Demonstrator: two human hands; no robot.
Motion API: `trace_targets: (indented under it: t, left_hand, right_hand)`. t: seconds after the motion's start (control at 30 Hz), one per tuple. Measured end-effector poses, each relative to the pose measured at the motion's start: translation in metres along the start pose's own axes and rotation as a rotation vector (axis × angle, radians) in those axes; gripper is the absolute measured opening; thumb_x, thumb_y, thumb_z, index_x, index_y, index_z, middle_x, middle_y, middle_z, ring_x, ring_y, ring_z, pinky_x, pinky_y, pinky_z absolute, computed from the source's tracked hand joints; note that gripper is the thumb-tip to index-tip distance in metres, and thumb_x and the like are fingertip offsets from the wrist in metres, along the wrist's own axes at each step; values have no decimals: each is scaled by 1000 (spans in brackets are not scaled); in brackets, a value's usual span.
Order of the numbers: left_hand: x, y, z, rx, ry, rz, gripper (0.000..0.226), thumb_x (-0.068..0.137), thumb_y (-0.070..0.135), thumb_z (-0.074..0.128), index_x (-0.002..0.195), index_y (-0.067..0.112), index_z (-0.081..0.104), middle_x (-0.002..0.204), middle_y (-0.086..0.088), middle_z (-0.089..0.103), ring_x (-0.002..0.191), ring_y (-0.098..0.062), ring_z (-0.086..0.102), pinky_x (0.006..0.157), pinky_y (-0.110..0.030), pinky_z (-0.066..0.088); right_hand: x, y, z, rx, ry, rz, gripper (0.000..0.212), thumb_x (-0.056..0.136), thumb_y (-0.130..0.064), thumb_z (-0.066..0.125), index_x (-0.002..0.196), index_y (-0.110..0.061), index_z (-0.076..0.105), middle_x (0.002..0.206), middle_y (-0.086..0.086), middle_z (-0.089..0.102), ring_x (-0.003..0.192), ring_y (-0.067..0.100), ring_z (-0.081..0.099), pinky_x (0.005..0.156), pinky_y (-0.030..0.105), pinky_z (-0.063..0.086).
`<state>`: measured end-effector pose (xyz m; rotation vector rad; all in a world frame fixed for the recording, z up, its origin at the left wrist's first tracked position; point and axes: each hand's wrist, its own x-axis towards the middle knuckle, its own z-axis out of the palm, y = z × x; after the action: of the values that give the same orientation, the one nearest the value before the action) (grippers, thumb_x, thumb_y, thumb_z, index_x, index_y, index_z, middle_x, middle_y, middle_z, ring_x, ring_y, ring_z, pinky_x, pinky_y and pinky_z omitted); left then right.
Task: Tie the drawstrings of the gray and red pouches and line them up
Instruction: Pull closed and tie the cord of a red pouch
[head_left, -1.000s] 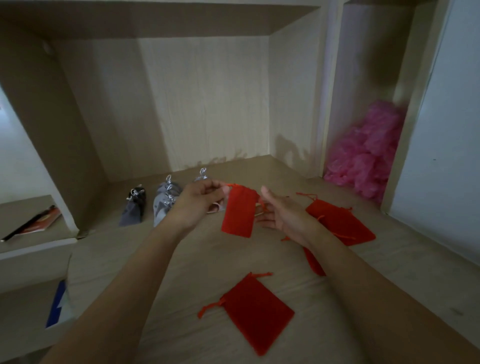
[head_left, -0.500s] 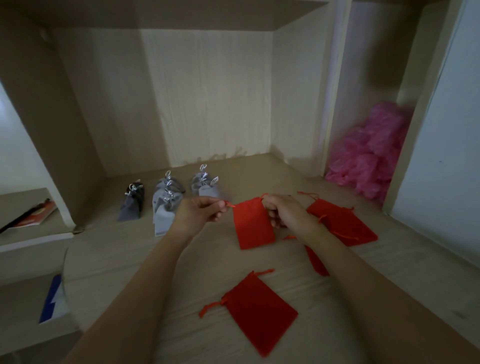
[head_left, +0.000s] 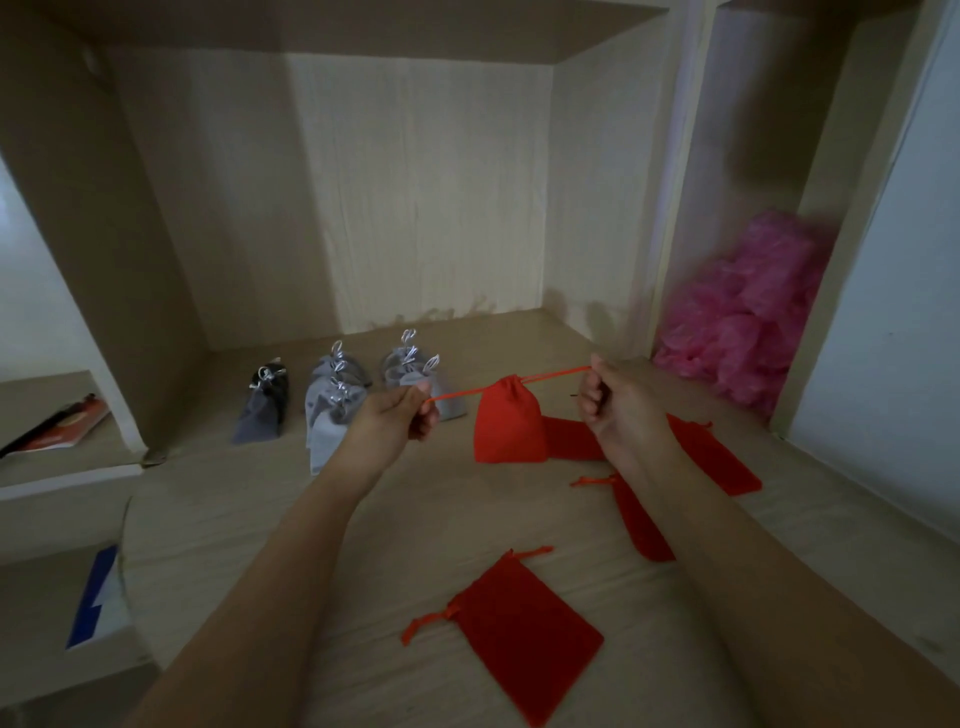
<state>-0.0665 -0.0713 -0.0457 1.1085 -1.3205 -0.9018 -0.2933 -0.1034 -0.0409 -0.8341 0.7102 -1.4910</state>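
Between the two hands, the red pouch is hanging just above the desk, its mouth cinched and its drawstrings running taut out to either side. Left of the pouch, the left hand is pinching one cord end; right of it, the right hand is curling shut on the other, about equally near. Cord axis runs left-right, so the knot likely needs both ends brought together above the pouch. Beyond-left, tied gray pouches are standing; nearer, untied red pouches are lying flat.
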Motion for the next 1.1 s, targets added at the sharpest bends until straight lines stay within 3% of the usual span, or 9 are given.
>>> trace_targets:
  t: [0.2, 0.37, 0.5, 0.57, 0.7, 0.73, 0.83, 0.97, 1.1]
  left_hand:
    - [-10, 5, 7, -237, -34, -88, 43, 97, 18, 46, 54, 17, 39, 48, 1, 46, 47, -13, 40, 53, -24, 37]
    - [-11, 11, 7, -527, -49, -119, 39, 87, 19, 54, 50, 19, 44, 71, -1, 66, 54, -6, 50, 48, -15, 40]
    - [-12, 14, 8, -680, -36, -231, 40, 91, 23, 51, 51, 19, 48, 65, 1, 65, 44, -1, 48, 42, -10, 38]
    - [-13, 15, 11, -680, -47, -234, 32, 90, 26, 52, 59, 18, 51, 59, 4, 58, 43, 1, 46, 42, -9, 39]
    - [-14, 12, 11, -615, -112, -178, 19, 85, 23, 55, 70, 15, 61, 61, 5, 59, 50, 0, 51, 49, -9, 46]
    - [-15, 11, 11, -595, -144, -165, 12, 80, 21, 58, 76, 12, 65, 62, 5, 60, 52, 0, 53, 52, -10, 47]
    - [-15, 8, 11, -583, -191, -196, 24, 71, 12, 62, 94, 6, 67, 64, 3, 64, 54, -1, 58, 55, -11, 50]
    - [-16, 8, 14, -488, -216, -212, 13, 74, 9, 60, 69, 9, 72, 62, 1, 65, 51, -1, 56, 52, -11, 49]
    - [-17, 5, 18, -328, -154, -116, 20, 85, -4, 54, 71, 6, 63, 57, 3, 61, 48, -2, 50, 49, -12, 43]
  right_hand:
    - [-1, -6, 3, 120, -27, 36, 35, 96, -16, 47, 61, -16, 40, 48, -7, 38, 40, 5, 38, 36, 15, 30]
    - [-7, -6, 11, 237, -114, 106, 52, 95, -17, 48, 44, -19, 53, 66, 2, 67, 49, 6, 55, 42, 14, 42]
    - [-20, -1, 31, 174, -251, 113, 20, 75, -17, 59, 59, -12, 72, 66, 3, 69, 54, 5, 64, 51, 12, 51]
    - [-25, 5, 37, 72, -335, 107, 14, 73, -7, 60, 77, -8, 73, 71, 3, 71, 59, 5, 66, 55, 12, 51]
    - [-32, 15, 41, -180, -400, 29, 26, 78, 2, 61, 101, -9, 56, 77, 3, 73, 61, 6, 63, 54, 13, 42]
    - [-33, 16, 42, -215, -396, 16, 27, 77, 0, 63, 100, -10, 55, 77, 3, 73, 61, 6, 62, 54, 14, 39]
    - [-35, 16, 43, -330, -373, -51, 14, 78, 0, 66, 88, -11, 63, 74, 2, 73, 60, 6, 62, 53, 14, 38]
    - [-39, 17, 45, -451, -409, -140, 16, 80, -3, 68, 84, -17, 73, 71, -2, 73, 57, 2, 56, 54, 12, 40]
    - [-41, 20, 51, -527, -415, -190, 19, 82, 5, 65, 82, -14, 68, 59, -8, 68, 49, -1, 53, 51, 9, 40]
